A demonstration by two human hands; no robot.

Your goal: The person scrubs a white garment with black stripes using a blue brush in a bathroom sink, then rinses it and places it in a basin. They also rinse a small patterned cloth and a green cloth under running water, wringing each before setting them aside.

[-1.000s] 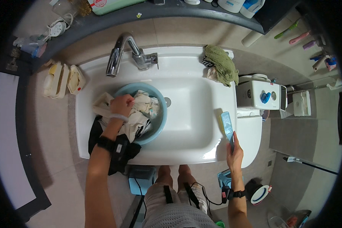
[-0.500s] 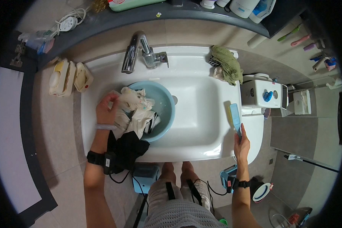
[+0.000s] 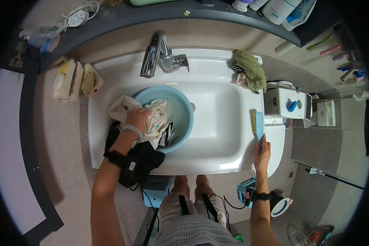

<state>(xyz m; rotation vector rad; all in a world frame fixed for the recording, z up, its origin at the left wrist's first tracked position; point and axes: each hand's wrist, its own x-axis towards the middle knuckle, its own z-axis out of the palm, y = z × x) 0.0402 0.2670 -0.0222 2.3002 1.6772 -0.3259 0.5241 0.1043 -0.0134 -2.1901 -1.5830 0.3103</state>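
Observation:
A light blue basin (image 3: 183,135) with water in it stands in the left part of the white sink (image 3: 213,102). Wet laundry is heaped in it: a white cloth with small coloured prints (image 3: 158,117) and a black-and-white striped piece (image 3: 167,134). My left hand (image 3: 137,119) is down on the heap, fingers closed on the printed white cloth, their tips partly hidden. Pale fabric (image 3: 123,107) hangs over the basin's left rim, and black clothing (image 3: 141,160) lies over the sink's front edge below my wrist. My right hand (image 3: 262,153) grips a blue scrubbing brush (image 3: 259,123), its yellowish bristles facing left, over the sink's right rim.
A chrome faucet (image 3: 152,57) rises behind the basin. Soap boxes (image 3: 69,80) stand left of the sink. A green cloth (image 3: 252,69) is bunched at the back right corner. To the right is a toilet (image 3: 274,143); bottles (image 3: 279,10) line the shelf above.
My left hand has moved right and down from the basin's left edge into the laundry, and the printed cloth has shifted. The brush stays in my right hand, turned a little more upright.

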